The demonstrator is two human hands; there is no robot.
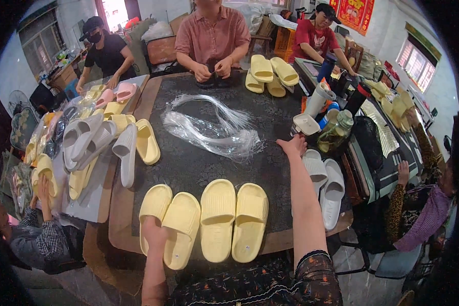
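- Along the far-left edge, clear plastic bags [45,136] of slippers lie heaped beside a loose pile of grey slippers [89,137] and yellow and pink ones on a pale side board [86,204]; they look sorted by colour, within reach of a seated person in a checked sleeve [41,239].
- Near the left front of the dark stone table [199,163], the left hand [154,235] rests on the heel end of the left-most pale yellow slipper [155,211], fingers curled over its edge as if gripping it; the exact hold is hard to make out.
- Beside it, three more pale yellow slippers [233,219] lie sole-up in a neat row, toes pointing away. A small white sticker sits near the heel of two of them.
- Mid-table, a bundle of clear plastic strands [214,127] is spread out, loose ends toward the right.
- Right of centre, the right hand [292,145] reaches far across, fingers pinched on something thin at the strands' end; what it holds I cannot tell.
- Just right of that arm, a pair of white slippers [325,186] sits at the table edge, near a glass jar [336,132] and cups.
- Far side: stacked yellow slippers [270,74] by a person in a pink shirt [212,38].
- Far right, red hangings with gold figures [357,13] on the wall.
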